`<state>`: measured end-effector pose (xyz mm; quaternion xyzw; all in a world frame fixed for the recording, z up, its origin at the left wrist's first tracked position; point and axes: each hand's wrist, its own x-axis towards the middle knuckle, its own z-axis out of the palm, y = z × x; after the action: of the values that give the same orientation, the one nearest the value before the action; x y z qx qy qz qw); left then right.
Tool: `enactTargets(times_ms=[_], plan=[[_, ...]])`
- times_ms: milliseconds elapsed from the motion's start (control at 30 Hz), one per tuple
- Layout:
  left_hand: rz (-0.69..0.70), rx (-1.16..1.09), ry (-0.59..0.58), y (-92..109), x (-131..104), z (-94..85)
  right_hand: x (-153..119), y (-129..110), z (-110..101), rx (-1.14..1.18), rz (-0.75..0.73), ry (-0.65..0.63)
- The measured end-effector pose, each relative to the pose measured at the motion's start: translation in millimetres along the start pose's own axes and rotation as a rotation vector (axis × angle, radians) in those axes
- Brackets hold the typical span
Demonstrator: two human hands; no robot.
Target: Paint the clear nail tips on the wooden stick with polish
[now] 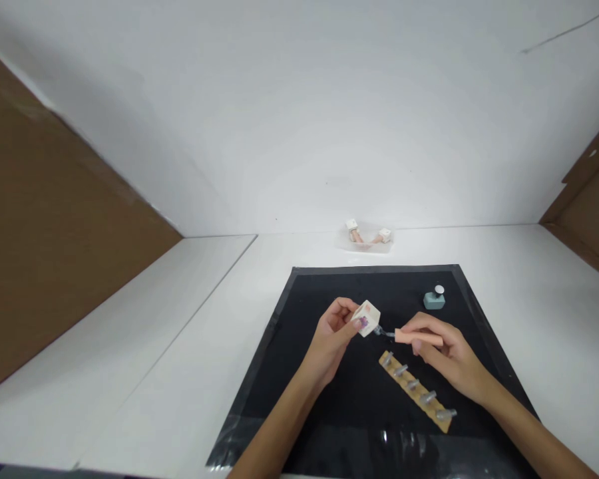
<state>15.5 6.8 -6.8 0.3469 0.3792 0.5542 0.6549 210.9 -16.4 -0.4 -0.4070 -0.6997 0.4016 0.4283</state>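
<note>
My left hand pinches a small white cube with coloured pictures on its faces, held up over the black mat. In my right hand, closed fingers grip a peach-coloured stick-like handle lying nearly level. From the handle's left end a thin bluish, shiny shank reaches to the lower right side of the cube. Whether the shank enters the cube or only touches it, I cannot tell. Below the hands lies a tan strip with several grey translucent pegs standing along it.
A black mat covers part of the white table. Towards its far right sits a teal block with a white round knob. Behind the mat, a clear tray holds two white cubes on peach sticks. Brown panels flank both sides.
</note>
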Motion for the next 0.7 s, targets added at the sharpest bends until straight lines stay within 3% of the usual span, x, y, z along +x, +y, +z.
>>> enactTargets(times_ms=[700], plan=[[-0.019, -0.031, -0.002, -1.1, -0.1, 1.1, -0.1, 4.3, -0.8, 0.062, 0.005, -0.077]])
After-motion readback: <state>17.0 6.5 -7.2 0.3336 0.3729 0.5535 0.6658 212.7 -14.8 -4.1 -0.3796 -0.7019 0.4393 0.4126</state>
